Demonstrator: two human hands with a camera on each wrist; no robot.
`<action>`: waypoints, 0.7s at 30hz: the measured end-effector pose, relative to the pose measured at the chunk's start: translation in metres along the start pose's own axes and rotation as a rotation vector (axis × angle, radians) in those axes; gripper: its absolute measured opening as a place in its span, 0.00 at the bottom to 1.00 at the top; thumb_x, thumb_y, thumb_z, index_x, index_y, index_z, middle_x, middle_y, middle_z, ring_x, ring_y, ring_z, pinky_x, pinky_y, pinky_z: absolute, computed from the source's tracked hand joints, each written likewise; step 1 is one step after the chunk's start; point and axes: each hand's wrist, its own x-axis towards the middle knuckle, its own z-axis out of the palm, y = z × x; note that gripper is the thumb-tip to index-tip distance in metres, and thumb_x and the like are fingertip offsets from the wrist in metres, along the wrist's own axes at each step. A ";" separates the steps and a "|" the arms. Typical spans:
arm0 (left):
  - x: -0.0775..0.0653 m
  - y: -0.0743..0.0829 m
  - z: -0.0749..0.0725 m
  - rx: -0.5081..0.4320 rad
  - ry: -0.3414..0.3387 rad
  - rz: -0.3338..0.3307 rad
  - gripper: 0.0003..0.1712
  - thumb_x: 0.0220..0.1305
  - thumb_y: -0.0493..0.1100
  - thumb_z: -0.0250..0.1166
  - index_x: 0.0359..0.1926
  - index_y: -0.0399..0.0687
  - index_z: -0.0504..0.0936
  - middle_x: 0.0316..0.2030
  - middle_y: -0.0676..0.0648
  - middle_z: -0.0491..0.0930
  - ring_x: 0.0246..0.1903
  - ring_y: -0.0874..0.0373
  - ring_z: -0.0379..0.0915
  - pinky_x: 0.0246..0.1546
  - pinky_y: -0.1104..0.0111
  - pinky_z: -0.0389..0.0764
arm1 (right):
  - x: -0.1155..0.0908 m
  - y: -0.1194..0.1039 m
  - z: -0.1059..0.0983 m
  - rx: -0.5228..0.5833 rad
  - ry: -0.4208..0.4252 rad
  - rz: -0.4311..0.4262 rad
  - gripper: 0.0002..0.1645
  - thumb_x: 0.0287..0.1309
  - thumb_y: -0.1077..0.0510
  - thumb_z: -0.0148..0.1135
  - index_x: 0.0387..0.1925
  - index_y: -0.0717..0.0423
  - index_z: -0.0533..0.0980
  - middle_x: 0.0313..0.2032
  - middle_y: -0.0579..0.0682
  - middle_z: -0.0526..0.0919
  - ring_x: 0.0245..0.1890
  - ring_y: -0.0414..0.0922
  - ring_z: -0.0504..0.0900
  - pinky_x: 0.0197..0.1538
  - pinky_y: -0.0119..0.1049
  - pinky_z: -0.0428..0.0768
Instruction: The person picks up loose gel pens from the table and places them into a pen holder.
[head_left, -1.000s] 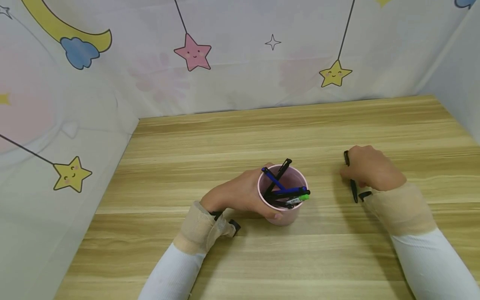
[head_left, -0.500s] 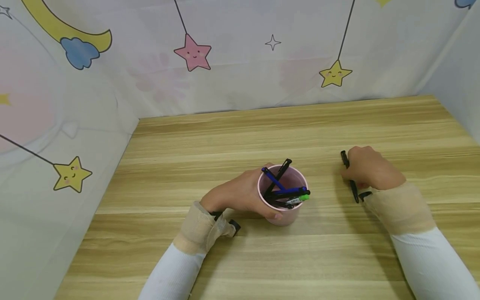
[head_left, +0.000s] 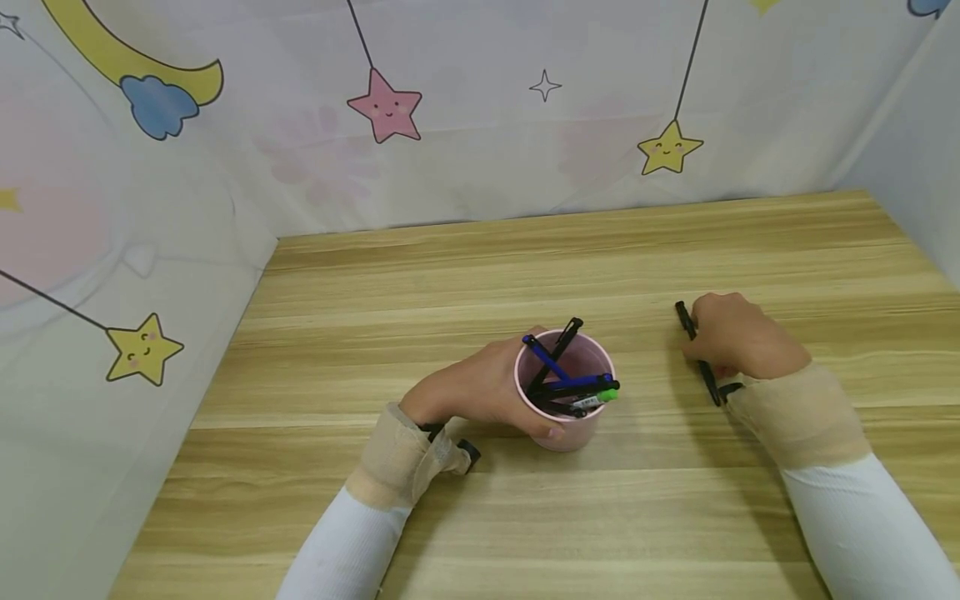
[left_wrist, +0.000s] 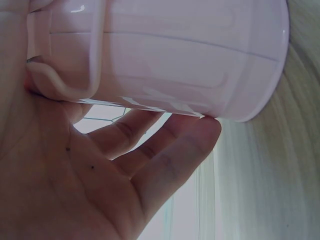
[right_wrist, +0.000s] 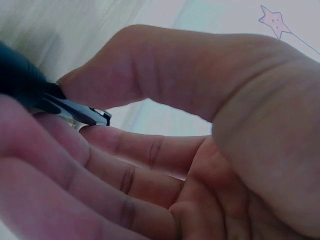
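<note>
My left hand (head_left: 483, 387) grips a pink cup (head_left: 566, 433) from its left side, thumb in front and fingers around the back. The cup stands upright, holding several pens (head_left: 573, 386) in black and blue, one with a green end (head_left: 607, 395). In the left wrist view the fingers curve around the pink wall (left_wrist: 190, 60), which has a handle-like loop (left_wrist: 95, 50). To the right, my right hand (head_left: 746, 333) pinches a black pen (head_left: 707, 379) between thumb and fingers. That pen (right_wrist: 75, 111) shows between the thumb and fingertips in the right wrist view.
The wood-grain table (head_left: 450, 275) stretches around both hands. A pale cloth backdrop (head_left: 480, 158) with printed stars and a moon rises behind it and along the left. Beige wraps (head_left: 802, 417) with small black pieces circle both wrists.
The black pen in my right hand has turned slightly, its far end swinging left. The left hand and the cup have stayed in place.
</note>
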 end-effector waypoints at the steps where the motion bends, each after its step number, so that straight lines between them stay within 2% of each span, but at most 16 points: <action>1: 0.000 0.000 0.000 -0.001 0.001 0.001 0.47 0.34 0.62 0.75 0.58 0.61 0.67 0.49 0.56 0.73 0.46 0.66 0.70 0.48 0.65 0.75 | 0.000 0.000 0.000 0.002 0.002 -0.002 0.05 0.41 0.64 0.55 0.23 0.62 0.68 0.15 0.53 0.75 0.12 0.45 0.75 0.18 0.38 0.76; 8: 0.000 -0.001 0.000 -0.006 0.000 -0.004 0.48 0.34 0.61 0.76 0.58 0.60 0.66 0.48 0.55 0.74 0.46 0.65 0.70 0.48 0.65 0.75 | 0.000 -0.001 0.000 -0.007 0.009 -0.015 0.09 0.41 0.63 0.57 0.28 0.63 0.69 0.16 0.53 0.75 0.12 0.45 0.74 0.18 0.38 0.76; 11: -0.001 0.003 -0.001 -0.008 -0.002 -0.009 0.47 0.34 0.60 0.76 0.58 0.59 0.66 0.49 0.56 0.74 0.46 0.66 0.70 0.49 0.66 0.74 | 0.000 -0.001 -0.001 0.001 0.013 -0.014 0.18 0.42 0.62 0.58 0.37 0.68 0.70 0.22 0.56 0.76 0.13 0.45 0.75 0.19 0.38 0.76; 16: -0.004 0.025 -0.007 -0.029 -0.008 -0.018 0.44 0.36 0.54 0.76 0.57 0.53 0.68 0.48 0.52 0.73 0.46 0.64 0.70 0.49 0.64 0.74 | 0.000 -0.002 0.000 0.013 0.029 -0.016 0.30 0.45 0.61 0.58 0.50 0.73 0.65 0.35 0.65 0.75 0.13 0.45 0.75 0.19 0.39 0.77; 21: -0.005 0.035 -0.010 -0.029 -0.020 -0.026 0.44 0.37 0.49 0.76 0.58 0.49 0.68 0.49 0.50 0.73 0.46 0.61 0.71 0.49 0.62 0.74 | 0.000 -0.003 0.000 0.010 0.044 -0.014 0.32 0.46 0.60 0.59 0.52 0.74 0.64 0.39 0.70 0.74 0.13 0.45 0.75 0.18 0.38 0.77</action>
